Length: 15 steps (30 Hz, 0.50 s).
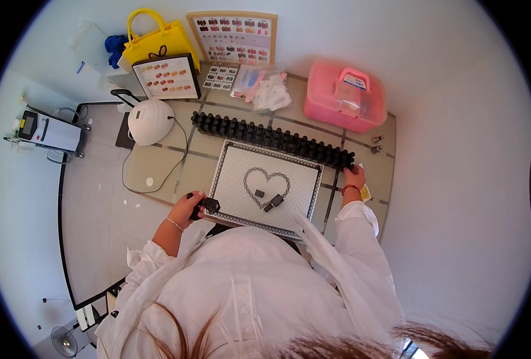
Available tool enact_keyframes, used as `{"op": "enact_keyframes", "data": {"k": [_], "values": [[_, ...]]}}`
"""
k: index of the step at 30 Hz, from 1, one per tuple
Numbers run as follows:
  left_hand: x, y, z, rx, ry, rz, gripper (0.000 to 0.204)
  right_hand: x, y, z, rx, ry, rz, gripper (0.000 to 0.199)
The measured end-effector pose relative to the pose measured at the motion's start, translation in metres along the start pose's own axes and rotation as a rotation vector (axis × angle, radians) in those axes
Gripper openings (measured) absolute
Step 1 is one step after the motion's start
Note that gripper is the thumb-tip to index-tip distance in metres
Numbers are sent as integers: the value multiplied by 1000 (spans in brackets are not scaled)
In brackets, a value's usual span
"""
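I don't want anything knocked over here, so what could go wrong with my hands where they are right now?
Your right hand reaches the end of the long row of black bottles; a nudge might topple several. Your left hand holds a small black bottle at the edge of the white patterned mat, where it could slip off. Your loose white sleeve might drag the two small dark pieces on the mat.

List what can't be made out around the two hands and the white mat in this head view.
- Left hand: the small black object in its grip is too small to identify.
- Right hand: fingertips meet the end of the black bottle row; any grip is unclear.
- White mat: near edge hidden by the white garment.
- Two dark pieces on the mat: too small.
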<state>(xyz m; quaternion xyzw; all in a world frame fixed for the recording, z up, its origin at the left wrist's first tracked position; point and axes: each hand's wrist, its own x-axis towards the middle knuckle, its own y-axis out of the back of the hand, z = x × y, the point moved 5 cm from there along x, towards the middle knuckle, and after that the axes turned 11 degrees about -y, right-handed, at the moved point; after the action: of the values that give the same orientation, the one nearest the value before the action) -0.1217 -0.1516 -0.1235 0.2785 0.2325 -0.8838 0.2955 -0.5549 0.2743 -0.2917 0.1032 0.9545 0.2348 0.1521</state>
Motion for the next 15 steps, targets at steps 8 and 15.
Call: {"op": "enact_keyframes", "data": {"k": [8,15], "values": [[1,-7,5,-31,16,-12,24,6,0,6,-10,-28,-3,40],[2,-8,4,-197,65,-40,28,-76,6,1,-140,21,214,19]]}}
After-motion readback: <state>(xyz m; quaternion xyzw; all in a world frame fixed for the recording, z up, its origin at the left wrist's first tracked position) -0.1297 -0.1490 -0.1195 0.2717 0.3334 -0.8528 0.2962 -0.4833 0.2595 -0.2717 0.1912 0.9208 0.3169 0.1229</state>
